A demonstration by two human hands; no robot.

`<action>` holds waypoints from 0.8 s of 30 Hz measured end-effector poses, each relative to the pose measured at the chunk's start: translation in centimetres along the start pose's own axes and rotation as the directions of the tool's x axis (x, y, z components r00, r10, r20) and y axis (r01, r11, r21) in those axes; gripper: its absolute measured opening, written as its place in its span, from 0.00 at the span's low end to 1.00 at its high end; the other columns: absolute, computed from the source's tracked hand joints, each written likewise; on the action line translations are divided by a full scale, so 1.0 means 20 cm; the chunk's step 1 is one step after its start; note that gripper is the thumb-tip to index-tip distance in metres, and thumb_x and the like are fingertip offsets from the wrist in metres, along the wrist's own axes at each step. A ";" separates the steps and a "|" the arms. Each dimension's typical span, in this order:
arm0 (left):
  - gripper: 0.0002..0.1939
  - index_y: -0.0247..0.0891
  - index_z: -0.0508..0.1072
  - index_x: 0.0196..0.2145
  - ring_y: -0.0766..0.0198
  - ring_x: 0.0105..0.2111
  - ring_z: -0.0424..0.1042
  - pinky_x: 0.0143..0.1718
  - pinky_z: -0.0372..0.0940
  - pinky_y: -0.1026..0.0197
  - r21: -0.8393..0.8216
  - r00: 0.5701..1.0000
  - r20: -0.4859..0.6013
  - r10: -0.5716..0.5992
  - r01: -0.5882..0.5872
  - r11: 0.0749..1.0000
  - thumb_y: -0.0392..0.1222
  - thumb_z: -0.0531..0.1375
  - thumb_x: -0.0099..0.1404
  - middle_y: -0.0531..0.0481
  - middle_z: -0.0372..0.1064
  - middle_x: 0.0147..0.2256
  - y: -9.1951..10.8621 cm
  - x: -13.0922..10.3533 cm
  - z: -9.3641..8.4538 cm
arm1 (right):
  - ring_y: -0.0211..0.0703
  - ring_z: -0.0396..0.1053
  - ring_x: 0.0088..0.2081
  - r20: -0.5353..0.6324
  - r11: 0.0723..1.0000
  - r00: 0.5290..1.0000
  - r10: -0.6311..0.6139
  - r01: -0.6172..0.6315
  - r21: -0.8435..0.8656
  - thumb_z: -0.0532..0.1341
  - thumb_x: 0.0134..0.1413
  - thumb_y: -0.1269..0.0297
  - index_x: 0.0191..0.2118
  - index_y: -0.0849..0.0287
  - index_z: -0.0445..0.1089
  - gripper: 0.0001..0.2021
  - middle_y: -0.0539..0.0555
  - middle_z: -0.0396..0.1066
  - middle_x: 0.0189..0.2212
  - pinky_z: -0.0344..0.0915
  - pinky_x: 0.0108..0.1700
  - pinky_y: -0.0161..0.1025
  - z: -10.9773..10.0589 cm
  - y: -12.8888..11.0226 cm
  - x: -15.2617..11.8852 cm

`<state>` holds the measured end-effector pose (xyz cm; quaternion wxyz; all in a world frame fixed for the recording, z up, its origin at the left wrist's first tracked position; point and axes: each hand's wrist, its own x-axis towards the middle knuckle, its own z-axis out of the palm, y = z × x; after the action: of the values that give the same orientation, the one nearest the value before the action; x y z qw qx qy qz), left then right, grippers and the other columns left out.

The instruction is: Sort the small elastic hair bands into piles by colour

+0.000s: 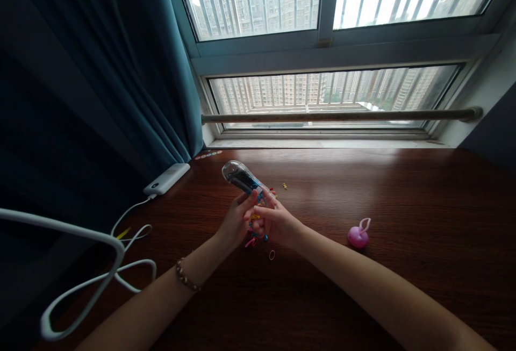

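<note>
A clear, rounded plastic container (pixel 237 175) with dark contents is tilted up to the left, its narrow end in my hands. My left hand (pixel 234 222) is closed, thumb pressed on the container near that end. My right hand (pixel 280 224) meets it from the right, one finger along the narrow end and the others curled in. Small colourful bands (pixel 252 242), pink, blue and yellow, show between and below my fingers; some are hidden by the hands. A thin pale ring (pixel 272 255) lies just below. A tiny yellow piece (pixel 284 185) lies beyond the hands.
On the brown wooden table (pixel 423 195), a round pink piece with a loop (pixel 358 236) stands to the right. A white power bank (pixel 167 179) with a cable lies at left by the blue curtain (pixel 161 71). A thick white curved tube (pixel 80 228) crosses the left foreground.
</note>
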<state>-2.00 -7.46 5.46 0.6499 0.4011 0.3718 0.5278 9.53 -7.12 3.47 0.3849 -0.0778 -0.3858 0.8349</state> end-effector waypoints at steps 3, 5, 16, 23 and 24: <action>0.18 0.33 0.72 0.37 0.55 0.34 0.72 0.31 0.67 0.60 0.016 1.000 0.030 -0.005 0.005 1.000 0.50 0.60 0.54 0.41 0.73 0.35 0.00 -0.01 0.00 | 0.30 0.64 0.17 0.084 0.999 0.996 0.042 -0.040 -0.030 0.61 0.47 0.65 0.50 0.49 0.51 0.25 0.46 0.69 0.28 0.60 0.18 0.27 0.00 -0.02 -0.01; 0.17 0.33 0.73 0.34 0.57 0.33 0.73 0.32 0.67 0.61 0.012 0.999 0.025 0.026 -0.027 1.000 0.50 0.62 0.52 0.43 0.73 0.33 0.00 -0.01 0.00 | 0.31 0.65 0.17 0.122 0.998 0.991 0.060 -0.055 -0.044 0.60 0.48 0.66 0.50 0.49 0.49 0.24 0.46 0.69 0.28 0.61 0.17 0.27 0.00 -0.02 -0.02; 0.23 0.32 0.73 0.34 0.56 0.30 0.72 0.21 0.64 0.63 -0.025 0.993 -0.083 0.086 -0.089 0.996 0.57 0.59 0.51 0.41 0.73 0.34 0.00 0.02 -0.01 | 0.39 0.70 0.19 -0.023 0.990 1.000 -0.014 0.011 -0.143 0.58 0.50 0.56 0.42 0.55 0.58 0.15 0.45 0.65 0.22 0.62 0.16 0.30 -0.02 -0.02 0.02; 0.18 0.33 0.72 0.29 0.59 0.32 0.72 0.31 0.65 0.61 0.024 0.968 -0.149 0.201 -0.199 0.980 0.53 0.61 0.51 0.46 0.73 0.29 0.00 0.04 -0.01 | 0.36 0.67 0.18 -0.261 0.966 0.957 -0.127 0.060 -0.251 0.64 0.41 0.55 0.34 0.63 0.67 0.17 0.47 0.65 0.18 0.59 0.16 0.28 -0.03 -0.01 0.03; 0.17 0.32 0.72 0.29 0.59 0.32 0.72 0.32 0.65 0.61 0.052 0.961 -0.164 0.224 -0.218 0.975 0.52 0.61 0.52 0.46 0.73 0.29 -0.01 0.04 -0.01 | 0.35 0.67 0.18 -0.293 0.962 0.944 -0.150 0.071 -0.263 0.65 0.40 0.56 0.34 0.63 0.68 0.17 0.47 0.65 0.18 0.58 0.16 0.28 -0.03 0.00 0.03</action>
<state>-2.00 -6.69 5.23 0.5463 0.4048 0.3872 0.6226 9.46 -6.38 3.19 0.4743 -0.2335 -0.4258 0.7343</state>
